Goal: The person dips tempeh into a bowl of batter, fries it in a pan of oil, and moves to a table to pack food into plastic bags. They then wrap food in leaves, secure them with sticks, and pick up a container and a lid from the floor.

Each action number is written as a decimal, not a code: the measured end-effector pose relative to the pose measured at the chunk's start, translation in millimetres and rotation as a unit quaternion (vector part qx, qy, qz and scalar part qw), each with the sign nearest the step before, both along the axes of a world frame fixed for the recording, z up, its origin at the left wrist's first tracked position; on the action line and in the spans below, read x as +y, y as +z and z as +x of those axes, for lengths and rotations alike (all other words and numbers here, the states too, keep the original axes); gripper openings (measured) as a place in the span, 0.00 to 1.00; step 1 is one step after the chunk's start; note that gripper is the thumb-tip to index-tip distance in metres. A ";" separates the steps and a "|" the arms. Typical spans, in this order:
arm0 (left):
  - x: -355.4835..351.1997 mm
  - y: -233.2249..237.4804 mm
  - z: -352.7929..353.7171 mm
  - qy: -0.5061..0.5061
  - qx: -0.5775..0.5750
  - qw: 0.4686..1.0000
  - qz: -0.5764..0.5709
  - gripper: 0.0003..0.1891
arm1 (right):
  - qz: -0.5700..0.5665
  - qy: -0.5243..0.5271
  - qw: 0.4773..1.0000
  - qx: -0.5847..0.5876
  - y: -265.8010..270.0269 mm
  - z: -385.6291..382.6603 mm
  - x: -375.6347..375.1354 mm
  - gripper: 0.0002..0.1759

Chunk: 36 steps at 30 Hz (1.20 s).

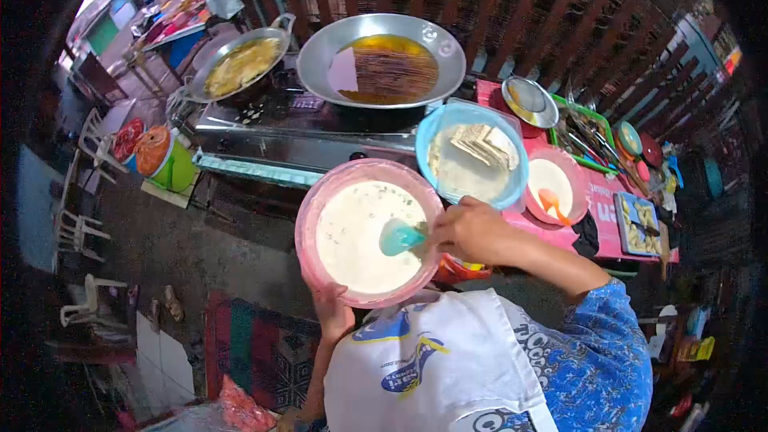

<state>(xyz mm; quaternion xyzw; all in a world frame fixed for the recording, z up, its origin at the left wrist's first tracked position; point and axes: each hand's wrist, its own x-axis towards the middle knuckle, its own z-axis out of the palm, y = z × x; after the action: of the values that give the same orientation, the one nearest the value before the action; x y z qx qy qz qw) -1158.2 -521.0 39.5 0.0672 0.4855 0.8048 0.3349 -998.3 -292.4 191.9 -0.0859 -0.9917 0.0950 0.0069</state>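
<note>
A pink bowl (308,252) of pale batter flecked with green is held up in front of my apron. My left hand (332,310) grips its lower left rim, the fingers partly hidden under the bowl. With my right hand (462,232) I hold a teal ladle (402,238) by its handle at the right rim; its scoop lies in the batter. Just beyond my right hand is a light blue bowl (424,144) with a stack of pale tempeh-like slices (486,146). To its right stands another pink bowl (578,180) with white batter and an orange ladle (552,202).
A wide pan (316,72) of oil sits on the stove (272,132), beside a smaller pan (276,48) of frying food. At right are a green tray (588,112) of utensils and a blue tray (640,244) with food pieces. A lime-green bucket (174,170) and plastic chairs (84,236) stand left.
</note>
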 end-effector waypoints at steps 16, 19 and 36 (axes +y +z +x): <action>4.9 -7.9 31.2 0.008 -0.031 0.999 -0.004 0.29 | -0.236 -0.435 0.859 0.131 -98.3 80.9 190.0 0.27; 1.3 -24.5 29.7 -0.096 0.506 0.834 -0.199 0.26 | -0.216 -0.440 0.865 0.111 -93.9 80.2 185.3 0.25; 43.6 16.9 57.4 -0.046 -0.077 0.993 0.075 0.38 | -0.500 -0.418 0.728 0.214 -85.3 85.6 183.3 0.13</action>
<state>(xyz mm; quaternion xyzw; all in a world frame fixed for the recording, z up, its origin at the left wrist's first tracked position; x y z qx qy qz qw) -1100.7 -477.3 56.4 0.0527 0.3928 0.8255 0.4018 -912.8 -109.1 106.5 -0.4603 -0.6367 0.5804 0.2143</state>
